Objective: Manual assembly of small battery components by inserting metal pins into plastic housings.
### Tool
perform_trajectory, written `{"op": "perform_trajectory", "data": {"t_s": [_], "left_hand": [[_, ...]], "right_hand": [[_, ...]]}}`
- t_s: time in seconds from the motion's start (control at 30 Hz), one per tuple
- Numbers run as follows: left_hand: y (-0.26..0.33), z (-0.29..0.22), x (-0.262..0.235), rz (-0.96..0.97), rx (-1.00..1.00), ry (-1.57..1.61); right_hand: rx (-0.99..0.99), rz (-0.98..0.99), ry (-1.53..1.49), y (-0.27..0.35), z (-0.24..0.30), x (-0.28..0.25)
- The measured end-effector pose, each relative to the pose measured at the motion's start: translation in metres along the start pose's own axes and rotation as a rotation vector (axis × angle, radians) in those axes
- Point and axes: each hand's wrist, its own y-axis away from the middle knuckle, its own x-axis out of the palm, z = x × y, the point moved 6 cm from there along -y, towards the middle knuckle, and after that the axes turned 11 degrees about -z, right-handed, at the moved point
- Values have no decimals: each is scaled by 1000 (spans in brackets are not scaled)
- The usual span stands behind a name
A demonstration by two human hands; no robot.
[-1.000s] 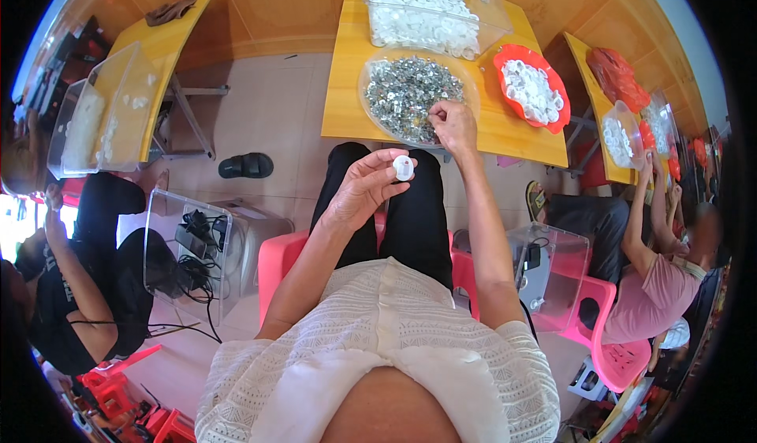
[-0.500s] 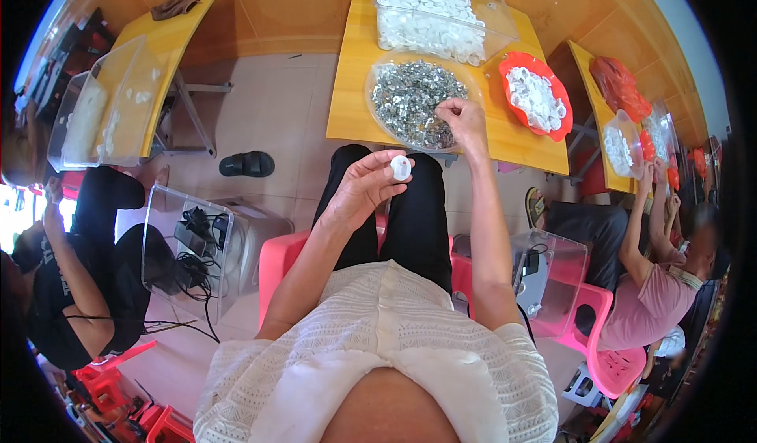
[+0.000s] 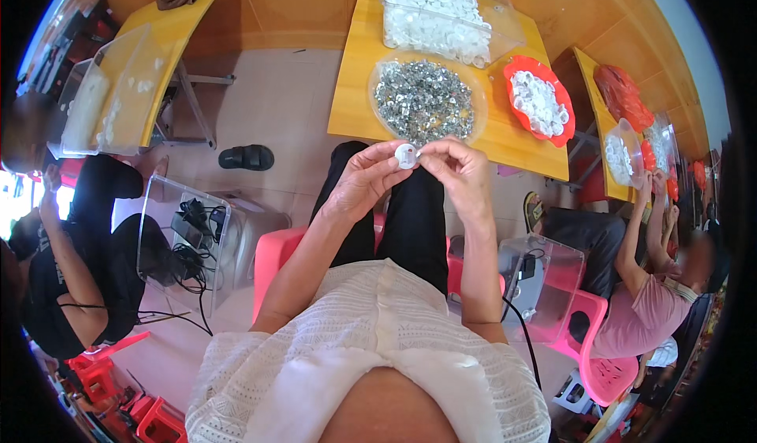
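Note:
Between the thumb and fingers of my left hand [image 3: 361,176] is a small round white plastic part [image 3: 406,156], its flat face turned up toward me. My right hand [image 3: 460,173] meets it from the right, thumb and forefinger pinched at its edge. A tiny metal-coloured piece seems to be in that pinch, too small to name. Both hands are over my lap, just short of the table edge. Beyond them stands a round clear tray [image 3: 377,112] full of small shiny metal pieces [image 3: 426,100].
A clear bin [image 3: 505,29] of white parts stands at the back of the yellow table [image 3: 355,72]. To its right lies a red scalloped bowl [image 3: 566,119] of white parts. Clear boxes with cables [image 3: 193,230] flank my pink chair [image 3: 276,261]. People sit at tables on both sides.
My right hand has come back from the tray of metal pieces to the white part in my left hand. My left hand has hardly moved.

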Motion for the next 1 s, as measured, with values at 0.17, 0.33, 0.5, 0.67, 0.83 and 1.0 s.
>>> {"op": "perform_trajectory", "data": {"t_s": [0.17, 0.33, 0.5, 0.67, 0.83, 1.0], "left_hand": [[2, 5, 4, -12, 6, -78], [3, 8, 6, 3, 23, -110], [3, 11, 7, 4, 32, -139], [5, 14, 10, 14, 27, -148], [6, 14, 12, 12, 26, -109], [7, 13, 11, 2, 21, -68]], "right_hand": [[-137, -69, 292, 14, 13, 4], [-240, -116, 413, 19, 19, 6], [-213, -172, 419, 22, 17, 4], [-175, -188, 422, 23, 13, 1], [-380, -240, 629, 32, 24, 9], [-320, -299, 440, 36, 27, 8]]}}
